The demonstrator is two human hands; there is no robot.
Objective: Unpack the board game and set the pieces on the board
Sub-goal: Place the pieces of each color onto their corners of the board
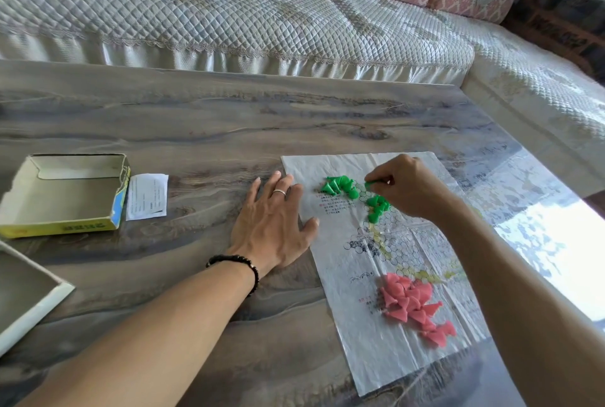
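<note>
Two hands work: right hand (pixel 404 185) pinches a green piece (pixel 371 184) (fingertips only); left hand (pixel 273 226) flat, pressing the board sheet (pixel 340 334) edge

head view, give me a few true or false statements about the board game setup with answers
1. The right hand pinches a green cone-shaped plastic piece. True.
2. The pink cone-shaped plastic pieces lie inside the open yellow cardboard box. False: they lie in a heap on the thin white printed plastic game sheet, at the end nearest the person.
3. The left hand lies flat, its fingers reaching the sheet's left edge. True.
4. The small white folded paper leaflet sits on top of the sheet. False: it lies on the grey wood-grain table, just right of the box.
5. The left hand wears a ring. True.
</note>
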